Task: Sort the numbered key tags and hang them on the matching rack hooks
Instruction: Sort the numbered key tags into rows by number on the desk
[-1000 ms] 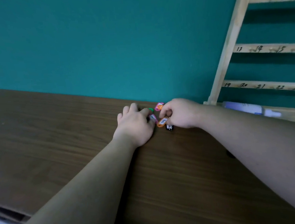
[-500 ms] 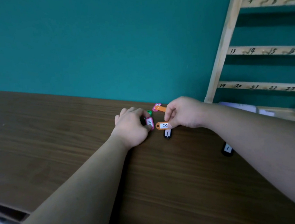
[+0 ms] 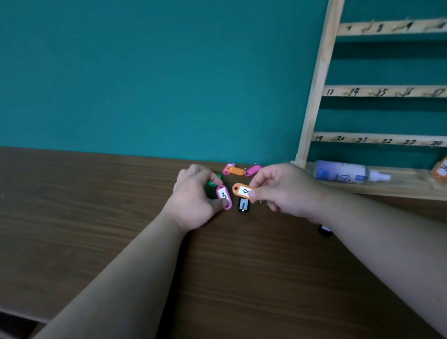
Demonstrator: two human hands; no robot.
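Wall (image 3: 129, 69) comes first, big and teal. Below it, one brown table (image 3: 87, 220) lies under my two arms. One wood rack (image 3: 323, 62) stands at the right against the wall, and I count three bars with numbers on them. One bottle (image 3: 343, 172) lies on the rack's bottom board.

My left hand (image 3: 192, 201) pinches one pink 3 tag (image 3: 224, 196) with thumb and finger. My right hand (image 3: 285, 191) pinches one orange 8 tag (image 3: 243, 192) just beside it.

Orange tags make three: the orange 8 tag, a second orange tag (image 3: 235, 170) by the wall, and an orange 24 tag (image 3: 444, 169) on the rack's bottom board. Black tags make two: a near black tag (image 3: 244, 204) on the table under the two pinched ones, and a far black tag (image 3: 324, 231) by my right arm. One green tag (image 3: 215, 179) peeks out behind my left hand.
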